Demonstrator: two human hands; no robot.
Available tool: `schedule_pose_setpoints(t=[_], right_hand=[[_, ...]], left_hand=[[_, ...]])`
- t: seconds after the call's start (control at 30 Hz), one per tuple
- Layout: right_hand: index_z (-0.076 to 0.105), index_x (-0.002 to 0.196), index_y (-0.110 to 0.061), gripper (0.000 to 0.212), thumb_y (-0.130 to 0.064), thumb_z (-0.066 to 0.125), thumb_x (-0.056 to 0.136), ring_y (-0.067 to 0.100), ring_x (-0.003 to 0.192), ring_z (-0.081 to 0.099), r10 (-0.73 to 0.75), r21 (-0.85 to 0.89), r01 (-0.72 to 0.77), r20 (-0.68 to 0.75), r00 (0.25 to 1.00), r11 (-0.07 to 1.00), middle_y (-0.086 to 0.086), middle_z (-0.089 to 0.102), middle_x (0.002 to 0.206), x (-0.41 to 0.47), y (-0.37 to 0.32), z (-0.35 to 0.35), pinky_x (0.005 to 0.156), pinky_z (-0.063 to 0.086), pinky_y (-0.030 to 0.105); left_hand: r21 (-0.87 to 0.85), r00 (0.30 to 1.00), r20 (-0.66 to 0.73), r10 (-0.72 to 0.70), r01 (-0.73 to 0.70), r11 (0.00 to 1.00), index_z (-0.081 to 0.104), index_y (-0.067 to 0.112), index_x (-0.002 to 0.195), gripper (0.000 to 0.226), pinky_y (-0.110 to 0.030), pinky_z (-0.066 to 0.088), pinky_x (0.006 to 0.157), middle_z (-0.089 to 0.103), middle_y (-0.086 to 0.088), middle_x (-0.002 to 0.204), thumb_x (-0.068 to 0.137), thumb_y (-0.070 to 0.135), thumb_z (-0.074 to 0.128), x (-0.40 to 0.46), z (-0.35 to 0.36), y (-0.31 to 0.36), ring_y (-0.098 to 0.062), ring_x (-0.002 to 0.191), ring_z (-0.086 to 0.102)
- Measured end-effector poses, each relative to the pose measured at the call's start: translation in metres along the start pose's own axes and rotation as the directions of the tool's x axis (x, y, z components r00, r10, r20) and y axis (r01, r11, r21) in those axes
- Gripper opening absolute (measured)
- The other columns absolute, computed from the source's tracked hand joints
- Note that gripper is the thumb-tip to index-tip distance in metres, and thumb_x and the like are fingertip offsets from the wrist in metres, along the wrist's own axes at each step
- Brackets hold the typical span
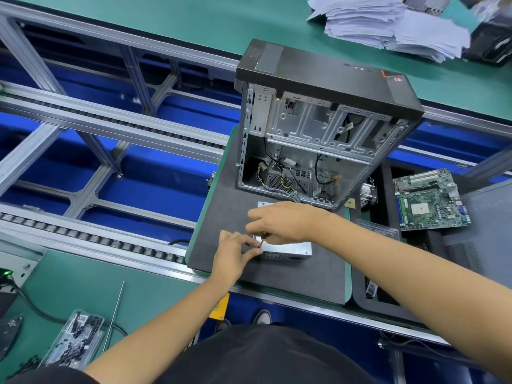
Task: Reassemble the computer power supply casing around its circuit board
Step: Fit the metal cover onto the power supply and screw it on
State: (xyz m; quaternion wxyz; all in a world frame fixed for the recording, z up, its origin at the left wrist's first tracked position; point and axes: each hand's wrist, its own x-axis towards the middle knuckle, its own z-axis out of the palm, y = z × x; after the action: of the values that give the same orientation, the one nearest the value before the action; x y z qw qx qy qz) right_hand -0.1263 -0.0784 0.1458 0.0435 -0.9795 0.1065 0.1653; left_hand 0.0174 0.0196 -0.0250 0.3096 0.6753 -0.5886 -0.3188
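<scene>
Dark shirt (263, 356): nearest the lens, lower edge. Screw tray (74, 336): on the green bench, lower left. Left hand (235, 256): fingers pinched at the driver tip (a screw is presumed; too small to tell). Right hand (282, 223): curled round a screwdriver (262, 241), tip set at the casing's near-left corner. Casing (288, 249): closed metal box on the black mat (221, 217), just before the open tower (318, 134), cables trailing into it. Judged stiff, moderately heavy, sharp-edged; best gripped by its flat sides. Motherboard (430, 200): set apart, right.

Open computer tower (318, 126), bare motherboard (430, 199) beside it, paper stack (388, 26) beyond.
</scene>
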Motion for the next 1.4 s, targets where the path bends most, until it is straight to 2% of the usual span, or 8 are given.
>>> schedule_pose_setpoints(t=[0.23, 0.43, 0.57, 0.7, 0.93, 1.13, 1.23, 1.4], right_hand=[[0.040, 0.093, -0.022, 0.015, -0.018, 0.051, 0.084, 0.023, 0.062, 0.044, 0.209, 0.100, -0.208, -0.006, 0.978, 0.973, -0.006, 0.038, 0.089, 0.004, -0.003, 0.006, 0.050, 0.023, 0.032], [0.041, 0.096, -0.022, 0.026, -0.004, 0.051, 0.081, 0.024, 0.061, 0.042, 0.061, 0.087, -0.062, 0.010, 0.998, 0.994, -0.003, 0.036, 0.094, 0.003, -0.005, -0.003, 0.048, 0.020, 0.032], [0.046, 0.092, -0.019, 0.007, -0.025, 0.051, 0.092, 0.021, 0.057, 0.036, 0.070, -0.029, -0.073, -0.068, 0.995, 0.997, -0.004, 0.043, 0.085, 0.007, -0.007, -0.003, 0.047, 0.012, 0.030], [0.041, 0.089, -0.020, 0.016, -0.034, 0.046, 0.094, 0.022, 0.061, 0.043, 0.165, -0.045, -0.169, -0.070, 0.984, 0.985, -0.003, 0.056, 0.082, 0.010, -0.016, 0.003, 0.047, 0.014, 0.029], [0.037, 0.092, -0.025, 0.016, -0.016, 0.049, 0.087, 0.009, 0.055, 0.032, 0.097, 0.114, -0.094, -0.024, 0.995, 0.989, -0.006, 0.033, 0.093, 0.005, -0.011, -0.008, 0.047, 0.015, 0.030], [0.043, 0.096, -0.020, 0.011, -0.031, 0.043, 0.095, 0.024, 0.060, 0.043, 0.106, -0.100, -0.110, -0.045, 0.993, 0.989, -0.005, 0.045, 0.084, 0.010, -0.016, -0.007, 0.046, 0.019, 0.030], [0.033, 0.090, -0.023, 0.015, -0.031, 0.046, 0.091, 0.028, 0.067, 0.052, 0.195, -0.031, -0.196, -0.028, 0.980, 0.980, -0.004, 0.046, 0.081, 0.014, -0.014, -0.005, 0.049, 0.027, 0.032], [0.047, 0.096, -0.021, 0.011, -0.014, 0.049, 0.088, 0.023, 0.060, 0.045, 0.047, 0.116, -0.047, 0.008, 0.999, 0.992, -0.002, 0.036, 0.095, 0.009, -0.012, -0.007, 0.052, 0.027, 0.034]], left_hand=[[-0.014, 1.000, -0.012, 0.010, -0.010, 1.000, 0.072, 0.038, 0.089, 0.014, -0.015, 0.040, 0.076, 0.063, 0.013, 0.084, 0.080, 0.041, 0.082, -0.002, 0.001, 0.001, -0.006, 0.099, 0.041], [0.003, 0.998, -0.060, -0.001, 0.001, 1.000, 0.073, 0.032, 0.088, 0.017, -0.023, 0.044, 0.073, 0.063, 0.014, 0.082, 0.081, 0.044, 0.082, -0.007, 0.006, 0.001, -0.010, 0.096, 0.043], [0.018, 0.998, -0.067, -0.009, 0.010, 1.000, 0.067, 0.036, 0.082, 0.017, -0.022, 0.043, 0.072, 0.060, 0.013, 0.078, 0.080, 0.045, 0.082, -0.007, 0.005, 0.002, -0.008, 0.095, 0.042], [0.024, 0.998, -0.058, -0.014, 0.015, 1.000, 0.062, 0.043, 0.081, 0.020, -0.020, 0.039, 0.069, 0.058, 0.014, 0.076, 0.080, 0.045, 0.082, -0.008, 0.004, 0.005, -0.007, 0.094, 0.041], [0.016, 0.998, -0.055, -0.024, 0.025, 1.000, 0.074, 0.031, 0.088, 0.017, -0.026, 0.047, 0.076, 0.063, 0.014, 0.084, 0.080, 0.044, 0.082, -0.007, 0.004, 0.005, -0.007, 0.099, 0.041], [0.057, 0.998, -0.044, -0.044, 0.046, 0.997, 0.074, 0.030, 0.090, 0.020, -0.026, 0.048, 0.075, 0.057, 0.014, 0.082, 0.082, 0.047, 0.080, -0.007, 0.004, 0.007, -0.003, 0.098, 0.038], [0.036, 0.999, -0.047, -0.026, 0.028, 0.999, 0.074, 0.031, 0.092, 0.020, -0.026, 0.048, 0.076, 0.061, 0.016, 0.083, 0.081, 0.047, 0.080, -0.008, 0.003, 0.006, -0.005, 0.101, 0.041], [0.020, 0.999, -0.048, -0.023, 0.024, 1.000, 0.076, 0.033, 0.085, 0.016, -0.026, 0.050, 0.080, 0.056, 0.023, 0.085, 0.077, 0.043, 0.085, -0.006, 0.002, 0.007, -0.005, 0.103, 0.043]])
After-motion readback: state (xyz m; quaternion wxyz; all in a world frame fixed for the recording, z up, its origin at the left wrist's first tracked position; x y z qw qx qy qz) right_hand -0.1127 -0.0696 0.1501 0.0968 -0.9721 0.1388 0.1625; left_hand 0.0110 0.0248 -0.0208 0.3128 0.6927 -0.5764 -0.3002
